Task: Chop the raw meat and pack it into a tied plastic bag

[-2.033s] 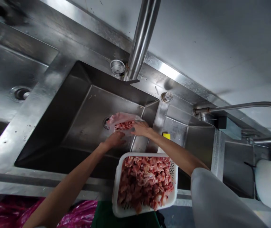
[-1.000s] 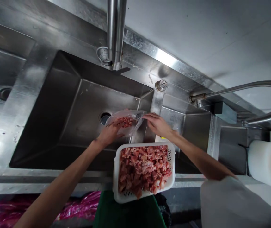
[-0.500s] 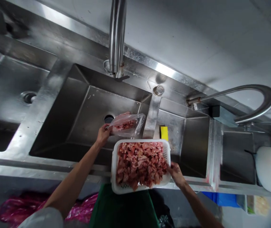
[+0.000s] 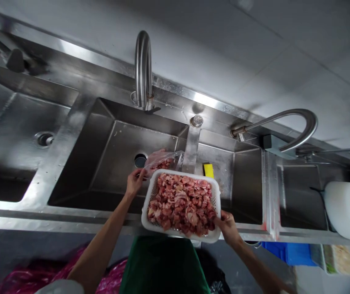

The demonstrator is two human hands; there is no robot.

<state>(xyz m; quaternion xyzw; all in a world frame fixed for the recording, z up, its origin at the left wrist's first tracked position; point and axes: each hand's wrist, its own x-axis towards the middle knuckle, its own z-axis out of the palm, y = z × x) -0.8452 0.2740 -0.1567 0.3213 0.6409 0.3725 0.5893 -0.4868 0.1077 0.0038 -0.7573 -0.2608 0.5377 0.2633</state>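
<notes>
A white plastic basket (image 4: 146, 218) with perforated sides is heaped with chopped raw meat (image 4: 182, 204). My right hand (image 4: 227, 226) is closed on the basket's right rim, with the thumb over the edge. Over the middle sink, my left hand (image 4: 135, 182) pinches the edge of a clear plastic bag (image 4: 177, 159) that has more raw meat inside. The basket's far rim hides part of this bag. Beneath the bag is the steel sink basin (image 4: 110, 163) with its round drain (image 4: 140, 160).
Curved steel faucets (image 4: 143, 69) rise behind the row of sinks. A yellow block (image 4: 208, 170) lies in the smaller sink to the right. A white rounded container (image 4: 348, 210) stands far right. Pink plastic bags (image 4: 113, 277) and a blue bin (image 4: 300, 254) are below the counter.
The basket has tilted and moved slightly up toward the bag, now covering part of it. My left hand has come a little lower in the sink with the bag. The view has shifted.
</notes>
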